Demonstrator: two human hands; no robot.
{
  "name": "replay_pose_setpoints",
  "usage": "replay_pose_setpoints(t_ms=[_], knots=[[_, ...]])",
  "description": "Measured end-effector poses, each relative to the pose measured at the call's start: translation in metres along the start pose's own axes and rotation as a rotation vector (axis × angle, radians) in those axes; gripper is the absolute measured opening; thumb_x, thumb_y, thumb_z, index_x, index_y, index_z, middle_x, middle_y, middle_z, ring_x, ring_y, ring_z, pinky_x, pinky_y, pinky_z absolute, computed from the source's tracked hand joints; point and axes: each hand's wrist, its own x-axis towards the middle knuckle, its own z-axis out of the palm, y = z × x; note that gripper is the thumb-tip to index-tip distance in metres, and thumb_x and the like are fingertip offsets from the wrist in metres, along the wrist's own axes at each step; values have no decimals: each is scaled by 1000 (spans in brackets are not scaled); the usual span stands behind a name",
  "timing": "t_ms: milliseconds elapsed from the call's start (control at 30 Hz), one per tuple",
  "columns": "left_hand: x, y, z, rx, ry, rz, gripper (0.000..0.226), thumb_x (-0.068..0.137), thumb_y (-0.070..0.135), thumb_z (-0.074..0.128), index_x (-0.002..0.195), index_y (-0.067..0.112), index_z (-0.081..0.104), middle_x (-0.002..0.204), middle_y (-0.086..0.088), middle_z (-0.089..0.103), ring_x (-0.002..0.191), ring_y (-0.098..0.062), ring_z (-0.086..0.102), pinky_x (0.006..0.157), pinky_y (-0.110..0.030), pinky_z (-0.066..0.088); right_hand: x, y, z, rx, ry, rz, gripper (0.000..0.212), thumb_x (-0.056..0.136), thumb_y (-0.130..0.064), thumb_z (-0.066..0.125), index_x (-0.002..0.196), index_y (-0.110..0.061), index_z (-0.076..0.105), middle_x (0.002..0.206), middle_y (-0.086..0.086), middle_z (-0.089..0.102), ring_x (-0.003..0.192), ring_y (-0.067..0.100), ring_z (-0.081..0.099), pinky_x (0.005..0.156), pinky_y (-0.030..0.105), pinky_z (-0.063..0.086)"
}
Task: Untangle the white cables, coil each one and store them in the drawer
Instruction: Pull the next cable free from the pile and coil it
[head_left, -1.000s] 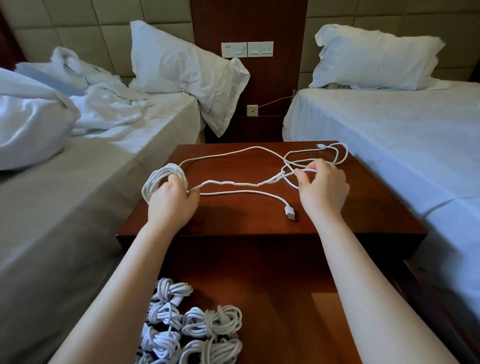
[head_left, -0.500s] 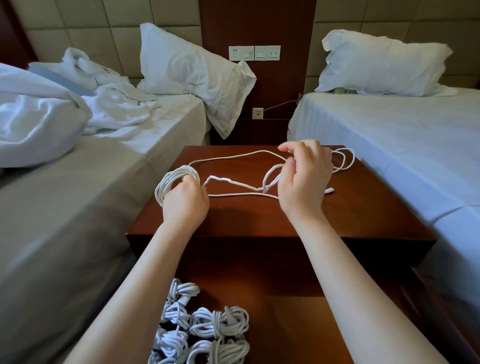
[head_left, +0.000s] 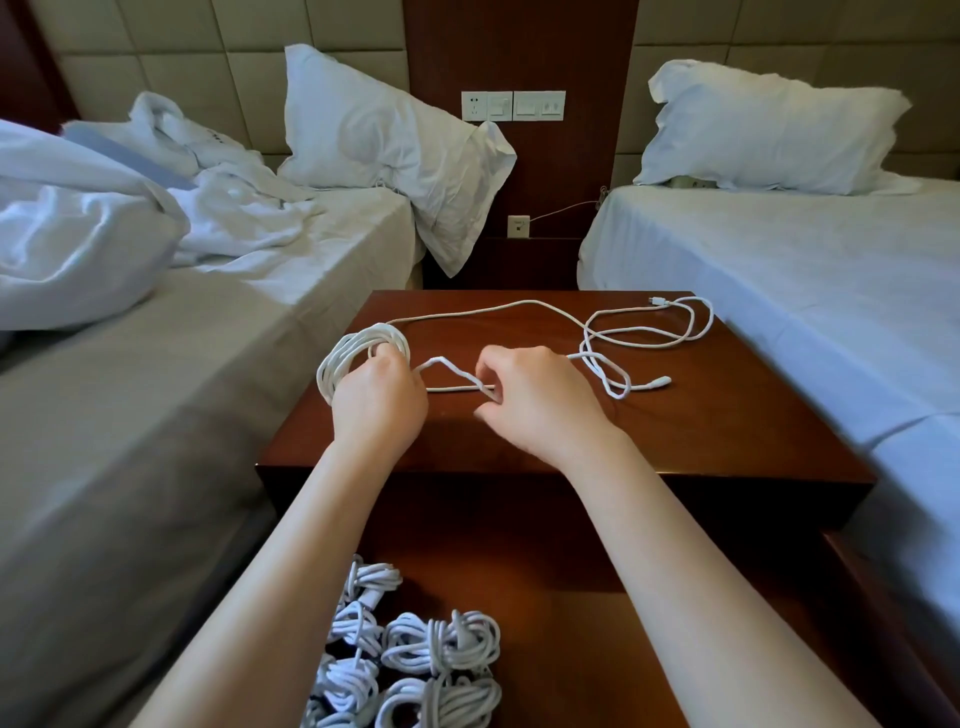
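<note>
The cable (head_left: 331, 361) lies on the nightstand (head_left: 701, 431), part wound into loops at the left, the rest trailing loose to the far right. The left hand (head_left: 376, 402) grips the wound loops, fingers through them; the right hand (head_left: 537, 402) pinches the strand just right of that. Nearer, the open drawer (head_left: 597, 649) holds coiled bundles (head_left: 441, 647) at its left. A bed (head_left: 156, 415) stands on either side

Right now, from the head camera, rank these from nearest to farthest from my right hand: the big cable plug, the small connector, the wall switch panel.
1. Big cable plug: on the nightstand, just right of the right hand.
2. Small connector: near the nightstand's back right corner.
3. Wall switch panel: up on the wall between the beds.
</note>
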Motion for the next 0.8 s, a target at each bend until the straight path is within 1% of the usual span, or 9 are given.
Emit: replay_pose_setpoints(t_ms=[100,167,233,333,400,467,567,667,800], knots=[[0,4,-4,-36,-2,32,16,92,17,50,85,7,39,87,-15,62,83,-34,59,60,-31,31,-1,14,9,-71,224,71,8,96,-14,55,99,-17,61,88,-1,65,78,17,61,61,24,45],[0,5,-5,-52,-2,73,20,88,21,54,79,8,41,76,-6,53,77,-28,56,61,-29,31,0,22,10,-21,370,94,7,96,-17,57,97,-14,63,88,0,64,73,12,54,53,16,33],[-1,8,-6,-66,19,173,29,84,26,58,66,12,40,66,3,47,69,-23,55,57,-27,31,2,27,7,43,514,84,7,92,-16,64,92,-10,68,86,4,67,70,13,56,53,11,25],[-5,19,-14,-148,-54,230,38,85,30,57,60,18,32,65,4,43,59,-15,44,48,-25,26,5,34,2,123,676,22,9,87,-12,70,92,-8,76,86,7,72,73,18,66,59,13,37],[-7,29,-20,-237,-221,192,37,88,29,57,61,16,34,65,3,42,56,-14,42,49,-30,32,5,39,-1,163,703,5,14,88,-13,68,98,-8,76,90,7,73,78,19,68,64,21,48],[-8,39,-25,-390,-387,186,35,87,27,60,61,12,41,61,-2,45,53,-18,47,53,-39,45,5,44,-3,189,718,8,17,89,-13,65,103,-7,75,93,8,73,82,21,67,65,26,51],[-14,48,-35,-630,-593,231,24,86,17,60,66,6,54,52,-5,51,41,-17,49,48,-31,48,4,50,-2,148,689,-4,19,91,-10,63,106,-9,74,98,7,73,88,24,64,66,27,48],[-18,53,-46,-830,-732,277,26,87,9,54,61,5,52,37,-2,42,33,-15,38,46,-26,44,6,48,-2,179,660,-22,24,93,-17,55,106,-12,74,99,3,73,92,22,59,68,26,43],[-19,55,-65,-1207,-837,350,26,83,10,46,58,4,48,32,1,34,29,-13,29,42,-25,42,2,44,0,331,536,-26,27,92,-22,45,89,-16,71,77,-12,60,79,14,44,59,22,30]])
